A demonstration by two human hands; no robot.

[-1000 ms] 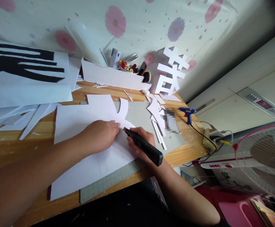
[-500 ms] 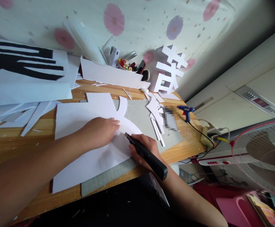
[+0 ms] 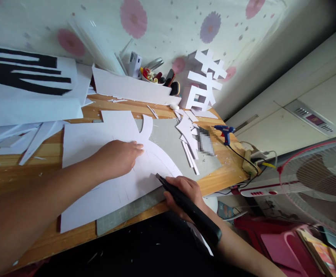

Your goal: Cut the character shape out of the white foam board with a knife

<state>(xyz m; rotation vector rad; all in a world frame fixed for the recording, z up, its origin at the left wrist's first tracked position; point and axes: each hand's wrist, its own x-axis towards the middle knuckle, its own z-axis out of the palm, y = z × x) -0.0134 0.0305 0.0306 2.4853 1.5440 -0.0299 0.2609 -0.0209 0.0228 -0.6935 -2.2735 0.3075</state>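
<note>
A large white sheet of board [image 3: 98,184] lies on a grey cutting mat [image 3: 168,138] on the wooden table [image 3: 17,177]. My left hand [image 3: 117,157] presses flat on the sheet, fingers stretched out toward the right. My right hand [image 3: 185,192] is wrapped round a black utility knife [image 3: 191,209]. The blade tip touches the sheet's right edge near the table's front edge.
White offcuts [image 3: 189,140] and a blue glue gun [image 3: 224,132] lie at the right of the mat. A white cut-out character [image 3: 205,80], a tool holder [image 3: 156,77] and a black-and-white printed sheet [image 3: 26,88] stand at the back. A fan [image 3: 318,181] stands right of the table.
My right hand has drawn the knife toward me along the sheet, from beside my left fingertips to near the table's front edge. My left hand stayed pressed on the sheet.
</note>
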